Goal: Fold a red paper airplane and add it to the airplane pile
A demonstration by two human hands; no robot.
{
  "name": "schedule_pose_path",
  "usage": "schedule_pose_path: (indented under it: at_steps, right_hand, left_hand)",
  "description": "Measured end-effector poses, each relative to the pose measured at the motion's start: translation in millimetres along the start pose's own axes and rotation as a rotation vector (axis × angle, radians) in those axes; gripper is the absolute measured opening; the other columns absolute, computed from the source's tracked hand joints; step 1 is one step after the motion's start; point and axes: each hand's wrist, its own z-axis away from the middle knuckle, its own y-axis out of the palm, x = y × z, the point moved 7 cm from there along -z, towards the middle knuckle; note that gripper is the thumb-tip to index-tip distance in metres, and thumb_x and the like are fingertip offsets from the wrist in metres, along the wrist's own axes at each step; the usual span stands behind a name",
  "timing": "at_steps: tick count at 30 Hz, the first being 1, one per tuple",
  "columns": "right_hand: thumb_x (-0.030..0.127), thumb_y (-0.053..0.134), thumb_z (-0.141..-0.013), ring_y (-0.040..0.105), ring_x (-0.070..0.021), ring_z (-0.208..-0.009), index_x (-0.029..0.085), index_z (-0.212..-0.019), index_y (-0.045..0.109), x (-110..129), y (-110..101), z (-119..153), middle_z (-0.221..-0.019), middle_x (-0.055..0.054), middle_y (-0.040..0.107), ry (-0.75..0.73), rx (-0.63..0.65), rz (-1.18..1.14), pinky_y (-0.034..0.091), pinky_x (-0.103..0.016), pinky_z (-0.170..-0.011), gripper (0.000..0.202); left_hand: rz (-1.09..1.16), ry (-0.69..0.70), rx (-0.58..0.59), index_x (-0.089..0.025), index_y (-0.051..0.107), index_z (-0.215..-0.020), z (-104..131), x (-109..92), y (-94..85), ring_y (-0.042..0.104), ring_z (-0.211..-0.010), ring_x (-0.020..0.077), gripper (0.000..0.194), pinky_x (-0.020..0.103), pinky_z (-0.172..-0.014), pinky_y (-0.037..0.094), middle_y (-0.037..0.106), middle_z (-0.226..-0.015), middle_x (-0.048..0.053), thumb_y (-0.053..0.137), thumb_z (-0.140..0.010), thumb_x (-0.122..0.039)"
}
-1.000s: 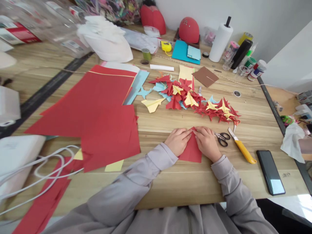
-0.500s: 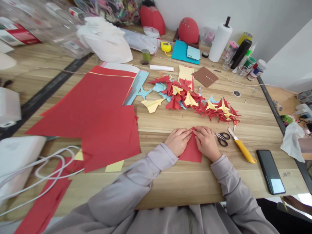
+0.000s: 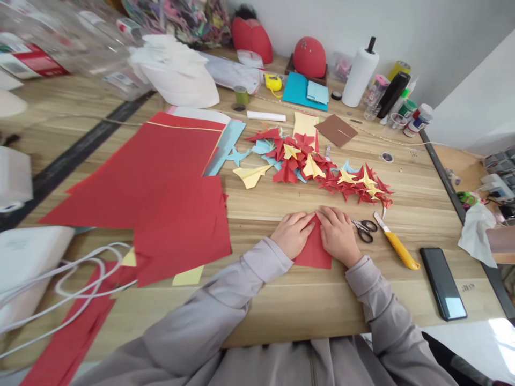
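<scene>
Folding the red sheet point(image 3: 314, 252) seems the step; my left hand point(image 3: 293, 234) and right hand point(image 3: 338, 236) press it, fingers close together, pinching I cannot tell; next needs even creasing.

The place looked like a craft workroom, though whether it belonged to a home or a studio could not be told. A wood-grain table point(image 3: 298, 308) stood by plain pale walls point(image 3: 426, 32), spread with large red sheets point(image 3: 145, 177) and a cluster of folded paper shapes point(image 3: 287, 172). Scissors point(image 3: 362, 229) and a yellow-handled cutter point(image 3: 398, 249) lay among them, while small bottles point(image 3: 418, 120) and a tape measure point(image 3: 273, 82) (bright yellow, hard to miss) sat farther back.
</scene>
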Motion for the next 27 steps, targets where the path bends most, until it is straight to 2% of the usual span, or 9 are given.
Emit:
schedule_pose_path:
  at_steps: [12, 21, 24, 27]
  right_hand:
    - [0.023, 0.039, -0.092, 0.042, -0.0257, -0.122, 0.017, -0.134, 0.049, -1.4, 0.7, -0.2, -0.135, -0.011, 0.052, -0.014, -0.014, 0.051, 0.033, -0.041, -0.099, 0.044]
    - [0.022, 0.042, -0.091, 0.044, -0.0254, -0.121, 0.017, -0.132, 0.051, -1.1, 0.7, 0.5, -0.133, -0.012, 0.054, -0.036, -0.071, 0.043, 0.036, -0.041, -0.097, 0.042]
    - [0.022, 0.043, -0.091, 0.045, -0.0258, -0.121, 0.018, -0.13, 0.052, -1.4, 1.5, 1.0, -0.133, -0.011, 0.054, -0.049, -0.085, 0.05, 0.035, -0.041, -0.097, 0.041]
    - [0.021, 0.043, -0.091, 0.047, -0.0261, -0.119, 0.018, -0.128, 0.054, -3.1, 2.3, 1.5, -0.132, -0.011, 0.056, -0.055, -0.11, 0.069, 0.037, -0.042, -0.095, 0.039]
  left_hand:
    - [0.024, -0.003, 0.064, -0.015, 0.067, -0.109, -3.0, 0.8, 3.0, 0.05, -0.112, 0.0251, 0.03, 0.044, -0.093, 0.043, 0.063, -0.123, 0.011, 0.048, -0.087, -0.017]
    - [0.03, -0.106, -0.014, -0.021, 0.069, -0.108, 19.4, 5.9, -13.6, 0.05, -0.11, 0.0257, 0.031, 0.052, -0.101, 0.036, 0.068, -0.116, 0.005, 0.049, -0.084, -0.016]
    - [0.031, -0.165, -0.025, -0.021, 0.07, -0.102, 21.7, 8.3, -18.5, 0.053, -0.105, 0.0245, 0.027, 0.05, -0.1, 0.036, 0.071, -0.11, 0.004, 0.049, -0.085, -0.019]
    - [0.019, -0.2, 0.025, -0.018, 0.072, -0.094, 15.9, 5.1, -22.4, 0.055, -0.101, 0.024, 0.024, 0.046, -0.096, 0.039, 0.072, -0.102, 0.007, 0.049, -0.087, -0.023]
